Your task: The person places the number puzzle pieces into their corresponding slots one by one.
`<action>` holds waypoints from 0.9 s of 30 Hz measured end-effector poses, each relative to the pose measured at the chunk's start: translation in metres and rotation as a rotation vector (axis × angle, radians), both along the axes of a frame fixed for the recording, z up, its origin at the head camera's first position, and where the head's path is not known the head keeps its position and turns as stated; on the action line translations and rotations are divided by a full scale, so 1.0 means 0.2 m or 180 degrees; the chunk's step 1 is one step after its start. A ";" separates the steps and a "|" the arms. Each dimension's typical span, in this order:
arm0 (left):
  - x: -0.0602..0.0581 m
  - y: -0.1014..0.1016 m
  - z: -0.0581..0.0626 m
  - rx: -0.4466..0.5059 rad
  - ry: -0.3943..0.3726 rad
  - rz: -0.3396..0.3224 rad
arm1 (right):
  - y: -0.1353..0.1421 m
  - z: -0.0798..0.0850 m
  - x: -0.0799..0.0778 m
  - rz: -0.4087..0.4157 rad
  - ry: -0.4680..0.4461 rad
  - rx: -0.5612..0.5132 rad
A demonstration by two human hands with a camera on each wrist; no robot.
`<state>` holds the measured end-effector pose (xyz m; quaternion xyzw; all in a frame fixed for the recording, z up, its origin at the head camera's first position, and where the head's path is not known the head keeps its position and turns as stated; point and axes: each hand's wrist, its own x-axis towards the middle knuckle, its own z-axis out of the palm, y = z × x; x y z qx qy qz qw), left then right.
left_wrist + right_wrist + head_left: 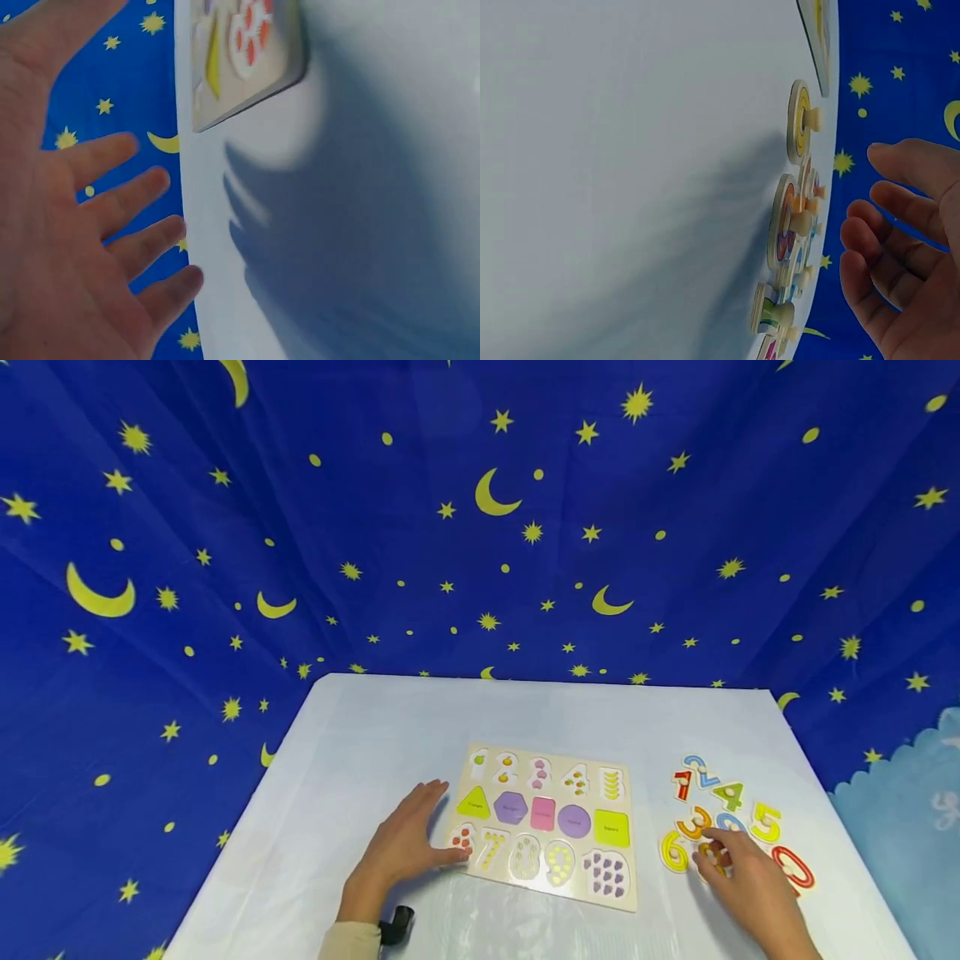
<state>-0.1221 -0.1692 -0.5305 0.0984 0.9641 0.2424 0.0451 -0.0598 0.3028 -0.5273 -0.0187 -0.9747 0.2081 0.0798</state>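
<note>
A wooden puzzle board (573,891) with printed fruit in number-shaped recesses and a middle row of coloured shapes lies on the white table. At its left edge is my left hand (408,835), fingers spread, thumb over the lower left corner. To the right of the board, number pieces with peg knobs form a loose group. My right hand (753,885) is over its near side, fingers loosely bent and holding nothing. In the right wrist view, its fingertips stand apart from the knob (801,223) of an orange piece (781,225). That hand partly hides this piece in the head view.
Around the right hand lie a yellow 6 (665,853), an orange 3 (701,818), a yellow 5 (759,831) and a red 0 (806,866). Farther back are a red 1 (683,787), a blue 2 and a green 4 (729,795). A starry blue cloth (420,543) hangs behind the table.
</note>
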 end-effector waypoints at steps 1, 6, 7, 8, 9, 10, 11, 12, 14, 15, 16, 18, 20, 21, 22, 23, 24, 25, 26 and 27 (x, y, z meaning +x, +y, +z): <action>0.00 0.00 0.00 0.0015 -0.0034 -0.0020 | 0.00 0.00 0.00 0.0026 0.0059 -0.0006; -0.02 -0.01 -0.02 0.0004 -0.0194 -0.0157 | -0.01 0.00 -0.02 0.0083 0.0056 -0.0087; -0.02 -0.01 -0.03 0.0004 -0.0231 -0.0192 | -0.01 0.00 -0.03 0.0087 -0.0036 -0.0092; -0.02 -0.01 -0.04 -0.0001 -0.0258 -0.0225 | -0.02 0.00 -0.03 0.0096 -0.0115 -0.0095; -0.01 -0.01 -0.04 0.0006 -0.0282 -0.0258 | -0.02 0.00 -0.04 0.0108 -0.0189 -0.0083; -0.01 -0.02 -0.05 -0.0009 -0.0286 -0.0292 | -0.03 0.01 -0.05 0.0121 -0.0251 -0.0083; -0.01 -0.02 -0.06 -0.0025 -0.0293 -0.0317 | -0.03 0.00 -0.06 0.0138 -0.0299 -0.0080; -0.01 -0.02 -0.07 -0.0035 -0.0298 -0.0342 | -0.04 0.00 -0.06 0.0151 -0.0353 -0.0073; 0.00 -0.03 -0.08 -0.0108 -0.0300 -0.0374 | -0.05 -0.01 -0.06 0.0205 -0.0395 -0.0077; 0.01 -0.03 -0.09 -0.0134 -0.0308 -0.0380 | -0.06 -0.01 -0.06 0.0227 -0.0404 -0.0088; 0.02 -0.03 -0.09 -0.0166 -0.0303 -0.0388 | -0.07 -0.02 -0.06 0.0253 -0.0394 -0.0101; 0.02 -0.04 -0.09 -0.0203 -0.0321 -0.0396 | -0.09 -0.04 -0.06 0.0299 -0.0342 -0.0112; 0.02 -0.04 -0.08 -0.0201 -0.0314 -0.0396 | -0.11 -0.05 -0.06 0.0331 -0.0234 -0.0133; 0.02 -0.04 -0.08 -0.0204 -0.0323 -0.0395 | -0.11 -0.06 -0.06 0.0339 -0.0193 -0.0139; 0.02 -0.04 -0.07 -0.0212 -0.0322 -0.0398 | -0.11 -0.06 -0.06 0.0350 -0.0153 -0.0147; 0.02 -0.04 -0.07 -0.0215 -0.0331 -0.0392 | -0.12 -0.06 -0.06 0.0356 -0.0124 -0.0152; 0.02 -0.03 -0.06 -0.0207 -0.0330 -0.0385 | -0.12 -0.06 -0.07 0.0363 -0.0115 -0.0155; 0.02 -0.03 -0.06 -0.0201 -0.0333 -0.0381 | -0.12 -0.05 -0.07 0.0370 -0.0120 -0.0156; 0.02 -0.03 -0.07 -0.0191 -0.0335 -0.0377 | -0.11 -0.05 -0.07 0.0377 -0.0130 -0.0160; 0.02 -0.03 -0.07 -0.0184 -0.0334 -0.0373 | -0.11 -0.05 -0.07 0.0380 -0.0149 -0.0169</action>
